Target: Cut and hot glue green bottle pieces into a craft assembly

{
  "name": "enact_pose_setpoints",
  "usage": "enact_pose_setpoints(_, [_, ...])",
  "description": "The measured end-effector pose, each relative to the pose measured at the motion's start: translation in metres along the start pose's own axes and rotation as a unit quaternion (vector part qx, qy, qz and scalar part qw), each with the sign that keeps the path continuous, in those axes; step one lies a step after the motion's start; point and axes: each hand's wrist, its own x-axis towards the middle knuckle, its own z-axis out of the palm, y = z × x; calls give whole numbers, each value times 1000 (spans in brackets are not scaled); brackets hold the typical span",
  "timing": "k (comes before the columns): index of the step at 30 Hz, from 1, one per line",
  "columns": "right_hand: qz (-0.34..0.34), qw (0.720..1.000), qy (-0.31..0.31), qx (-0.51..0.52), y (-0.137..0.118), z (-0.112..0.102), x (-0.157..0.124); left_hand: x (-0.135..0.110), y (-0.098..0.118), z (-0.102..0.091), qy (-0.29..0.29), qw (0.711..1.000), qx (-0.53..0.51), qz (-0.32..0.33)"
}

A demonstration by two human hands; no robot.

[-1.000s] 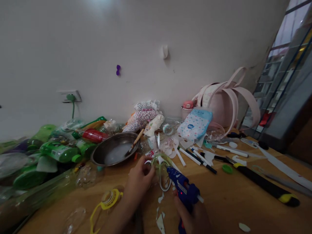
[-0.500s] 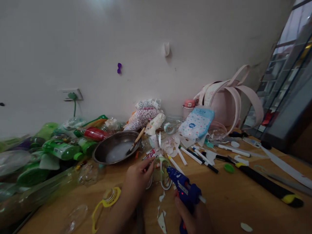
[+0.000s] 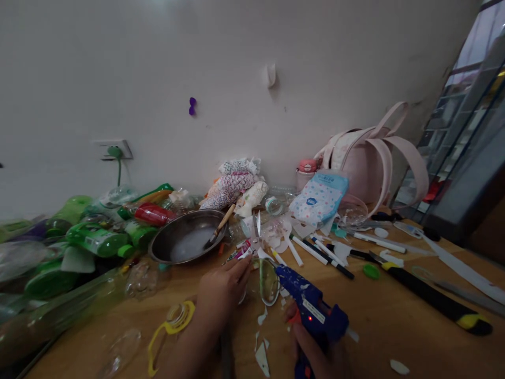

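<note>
A blue hot glue gun [image 3: 311, 305] with a lit red light sits in my right hand [image 3: 315, 352], fingers wrapped round its grip near the orange trigger. Its nozzle points up and left, close to the handle loops of the scissors [image 3: 270, 284]. My left hand [image 3: 221, 289] is just left of those loops, back of the hand up, fingers bent and pressed together. Whatever its fingertips hold is hidden. Beyond them lie a small pink and purple wrapped item [image 3: 241, 249] and several pens [image 3: 311, 248]. White scraps [image 3: 262, 359] lie between my hands.
A metal bowl [image 3: 189, 237] of whitish liquid with a wooden-handled brush [image 3: 221, 226] stands behind. Plastic bottles [image 3: 98, 239] crowd the left. On the right lie a black and yellow cutter [image 3: 430, 295] and a pink backpack [image 3: 363, 168]. A yellow ring handle [image 3: 171, 326] lies front left.
The glue gun has shifted slightly right and down with my right hand. My left hand has turned over, back upward, its fingers now closer to the scissors.
</note>
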Motion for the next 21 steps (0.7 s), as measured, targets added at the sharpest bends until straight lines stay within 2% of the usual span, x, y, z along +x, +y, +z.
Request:
enact_pose_setpoints(3, [6, 1000, -22, -4, 1, 1, 1, -1, 0, 3, 14, 999, -36, 18])
enact_pose_setpoints(8, [-21, 997, 42, -55, 11, 2, 2, -2, 2, 2, 37, 989, -140, 38])
enact_pose_setpoints(10, [-12, 996, 41, -80, 16, 0, 3, -1, 2, 2, 40, 982, -178, 48])
enact_pose_setpoints(16, [-20, 989, 87, -114, 17, 0, 5, -1, 5, 6, 24, 972, -230, 41])
enact_pose_setpoints(21, [-10, 991, 81, -102, 12, 6, 4, -2, 8, 7, 10, 965, -254, 57])
